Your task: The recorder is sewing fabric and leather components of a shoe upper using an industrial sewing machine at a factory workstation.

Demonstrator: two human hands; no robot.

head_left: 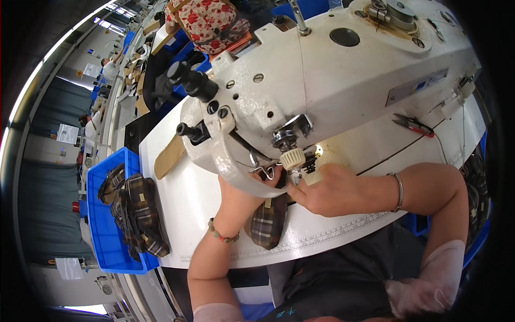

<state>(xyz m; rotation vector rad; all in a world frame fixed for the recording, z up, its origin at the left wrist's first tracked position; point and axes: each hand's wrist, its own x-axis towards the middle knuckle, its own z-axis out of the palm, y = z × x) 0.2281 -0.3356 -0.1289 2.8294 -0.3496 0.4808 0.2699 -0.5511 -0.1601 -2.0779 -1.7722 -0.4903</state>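
A brown plaid shoe upper (pixel 266 228) with a small tan label lies on the sewing machine's white bed, its rounded end toward me. Its other end runs in under the needle area of the white sewing machine (pixel 343 91). My left hand (pixel 241 192) grips it from the left, fingers partly hidden behind the machine's curved white guard (pixel 228 166). Close to the needle on the right, my right hand (pixel 330 192) is closed, bent fingers pressed together at the upper's edge. The stitching spot itself is hidden by guard and fingers.
At left, a blue bin (pixel 102 236) holds several plaid uppers (pixel 142 214). A brown cardboard-like piece (pixel 170 156) lies beside the machine head. Red-and-black thread snips (pixel 414 125) rest behind my right forearm. Beyond the table are a floral bag (pixel 206 24) and people at work.
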